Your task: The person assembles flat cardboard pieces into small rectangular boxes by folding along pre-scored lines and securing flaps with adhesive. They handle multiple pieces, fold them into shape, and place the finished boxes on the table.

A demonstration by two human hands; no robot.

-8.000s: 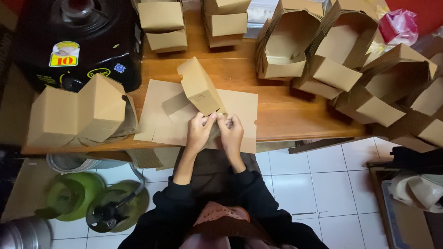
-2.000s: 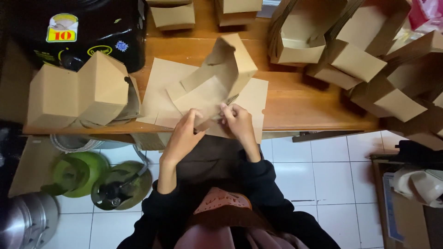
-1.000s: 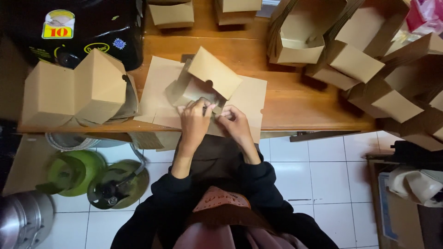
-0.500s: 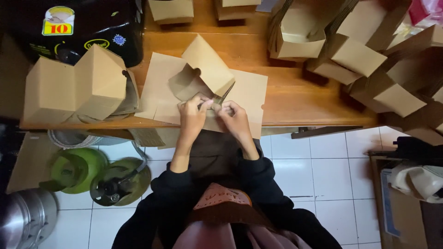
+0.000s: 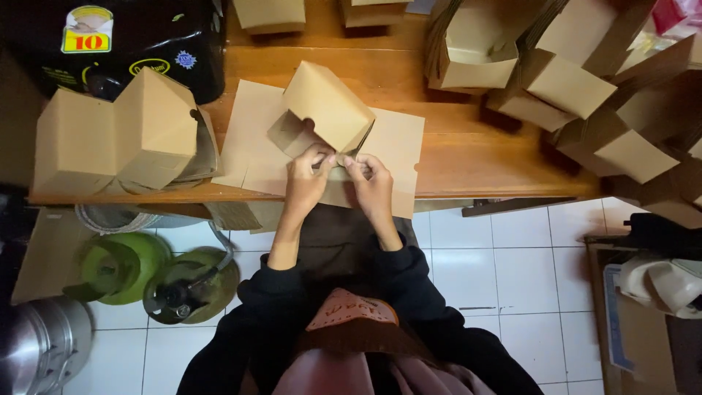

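At the near edge of the wooden table (image 5: 475, 157), a half-folded cardboard box (image 5: 327, 110) sits on flat sheets (image 5: 252, 146). Left hand (image 5: 306, 183) and right hand (image 5: 371, 183) pinch its bottom flap, fingers closed. Folded boxes (image 5: 117, 139) at nine o'clock; more boxes (image 5: 585, 95) at two.

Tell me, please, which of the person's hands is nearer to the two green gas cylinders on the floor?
Left. The left hand works the cardboard box above and right of the green gas cylinders; the right hand sits farther right.
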